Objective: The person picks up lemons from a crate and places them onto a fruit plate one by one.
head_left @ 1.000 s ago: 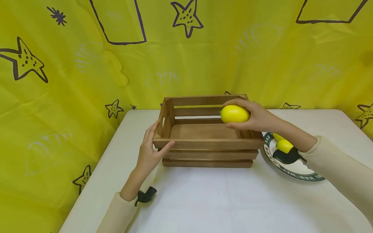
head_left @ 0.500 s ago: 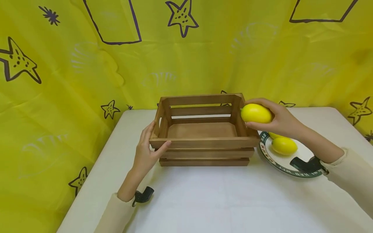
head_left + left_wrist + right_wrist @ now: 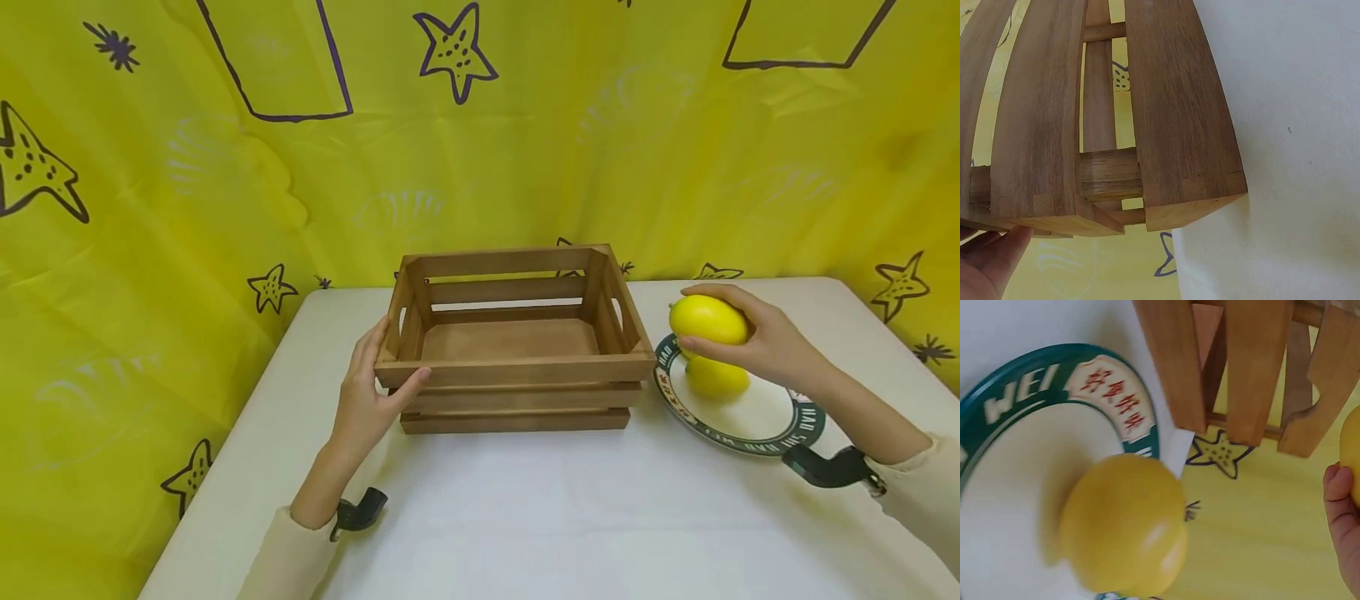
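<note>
My right hand point(image 3: 765, 342) grips a yellow lemon point(image 3: 708, 320) between thumb and fingers, above the far edge of a white plate with a green lettered rim point(image 3: 806, 425). Another lemon point(image 3: 717, 379) lies on that plate; a further yellow fruit behind it is mostly hidden by the held one. In the right wrist view, the held lemon point(image 3: 1351, 456) shows only at the right edge. My left hand point(image 3: 365, 400) holds the left front corner of a slatted wooden crate point(image 3: 517, 372), thumb against the top front slat. The crate's floor is bare.
The crate and plate stand side by side on a white-covered table point(image 3: 525, 508). A yellow curtain point(image 3: 525, 167) with drawn stars hangs behind and to the left. A black wrist mount point(image 3: 825, 467) on the right arm sits low near the plate's front rim.
My right hand has moved right with the lemon, from over the crate to over the plate. My left hand stays on the crate's corner. The head view has shifted slightly.
</note>
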Demonstrator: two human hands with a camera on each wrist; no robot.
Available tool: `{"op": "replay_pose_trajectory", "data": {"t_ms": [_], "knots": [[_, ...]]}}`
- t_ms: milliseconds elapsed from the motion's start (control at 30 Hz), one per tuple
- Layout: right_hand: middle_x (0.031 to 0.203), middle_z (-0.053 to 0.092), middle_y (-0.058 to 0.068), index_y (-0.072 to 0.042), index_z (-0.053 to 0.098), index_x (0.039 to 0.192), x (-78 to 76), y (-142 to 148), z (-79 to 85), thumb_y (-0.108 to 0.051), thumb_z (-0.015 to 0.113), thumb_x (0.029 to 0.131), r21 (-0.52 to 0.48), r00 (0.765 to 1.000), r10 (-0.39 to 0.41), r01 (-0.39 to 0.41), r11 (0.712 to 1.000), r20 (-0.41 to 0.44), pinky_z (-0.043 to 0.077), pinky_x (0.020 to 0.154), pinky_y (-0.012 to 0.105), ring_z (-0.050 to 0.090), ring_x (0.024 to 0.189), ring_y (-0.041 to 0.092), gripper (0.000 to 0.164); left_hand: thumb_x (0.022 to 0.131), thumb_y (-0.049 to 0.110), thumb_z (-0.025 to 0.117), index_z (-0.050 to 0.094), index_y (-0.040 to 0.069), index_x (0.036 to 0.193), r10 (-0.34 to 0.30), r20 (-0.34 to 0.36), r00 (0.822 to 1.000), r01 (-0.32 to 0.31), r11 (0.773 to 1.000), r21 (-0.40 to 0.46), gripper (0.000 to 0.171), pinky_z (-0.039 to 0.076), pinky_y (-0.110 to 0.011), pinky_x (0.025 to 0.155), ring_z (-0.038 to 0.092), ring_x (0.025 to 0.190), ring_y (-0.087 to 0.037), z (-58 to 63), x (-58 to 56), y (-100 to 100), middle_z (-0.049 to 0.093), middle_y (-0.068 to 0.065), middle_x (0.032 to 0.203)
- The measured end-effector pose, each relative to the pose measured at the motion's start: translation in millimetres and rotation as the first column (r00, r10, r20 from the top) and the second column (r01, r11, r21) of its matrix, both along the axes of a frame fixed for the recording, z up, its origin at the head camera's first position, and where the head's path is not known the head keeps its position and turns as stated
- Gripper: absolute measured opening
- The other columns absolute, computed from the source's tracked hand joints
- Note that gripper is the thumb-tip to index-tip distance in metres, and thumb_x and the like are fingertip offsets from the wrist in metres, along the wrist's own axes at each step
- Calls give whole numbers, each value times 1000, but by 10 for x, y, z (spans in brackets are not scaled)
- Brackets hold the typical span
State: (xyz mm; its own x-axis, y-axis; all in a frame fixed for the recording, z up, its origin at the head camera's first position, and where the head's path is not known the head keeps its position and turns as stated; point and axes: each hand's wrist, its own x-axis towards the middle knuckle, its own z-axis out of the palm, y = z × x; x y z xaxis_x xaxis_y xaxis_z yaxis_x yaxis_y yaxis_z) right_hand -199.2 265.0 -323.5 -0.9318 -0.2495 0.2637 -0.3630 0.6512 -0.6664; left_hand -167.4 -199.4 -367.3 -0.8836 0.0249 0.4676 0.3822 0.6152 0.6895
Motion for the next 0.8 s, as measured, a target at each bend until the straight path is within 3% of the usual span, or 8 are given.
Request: {"op": "replay_pose_trajectory", "data": {"t_ms": [267, 400, 500, 633, 800], "knots": [[116, 43, -29, -13, 46, 141, 124, 213, -267, -17, 70, 91, -12, 993, -87, 88, 996, 84, 44, 69, 16, 47, 90, 4, 56, 84, 22, 77, 31, 7, 152, 0, -8, 1000, 0, 1000, 7, 84, 32, -62, 108, 36, 139, -36, 9, 14, -3, 36, -15, 151], [118, 42, -25, -15, 44, 144, 150, 335, -376, -22, 68, 93, -13, 981, -136, 139, 990, 137, 41, 71, 13, 44, 92, 2, 57, 84, 22, 77, 31, 6, 152, -4, -9, 1000, 4, 1000, 9, 84, 31, -61, 109, 35, 139, -35, 10, 8, 11, 36, -15, 151], [128, 45, -7, -16, 41, 147, 150, 410, -447, -28, 66, 94, -1, 966, -186, 190, 982, 177, 39, 73, 16, 41, 96, 7, 60, 83, 22, 77, 31, 6, 152, 0, -9, 1000, 0, 1000, 8, 84, 31, -61, 109, 36, 139, -35, 13, 10, 15, 37, -15, 151], [141, 37, 25, -11, 35, 149, 145, 477, -522, -34, 63, 96, 13, 947, -240, 243, 970, 215, 38, 76, 27, 41, 107, 27, 65, 83, 22, 77, 31, 7, 152, 0, -5, 1000, 0, 1000, 7, 84, 31, -62, 108, 36, 139, -36, 15, 16, 14, 36, -15, 151], [141, 34, 35, -1, 30, 148, 117, 536, -584, -35, 61, 96, 7, 934, -276, 282, 959, 226, 37, 74, 26, 40, 109, 43, 69, 83, 22, 77, 30, 9, 153, 4, 8, 1000, -4, 1000, 8, 85, 31, -64, 107, 35, 139, -36, 5, 10, 6, 35, -14, 152]]}}
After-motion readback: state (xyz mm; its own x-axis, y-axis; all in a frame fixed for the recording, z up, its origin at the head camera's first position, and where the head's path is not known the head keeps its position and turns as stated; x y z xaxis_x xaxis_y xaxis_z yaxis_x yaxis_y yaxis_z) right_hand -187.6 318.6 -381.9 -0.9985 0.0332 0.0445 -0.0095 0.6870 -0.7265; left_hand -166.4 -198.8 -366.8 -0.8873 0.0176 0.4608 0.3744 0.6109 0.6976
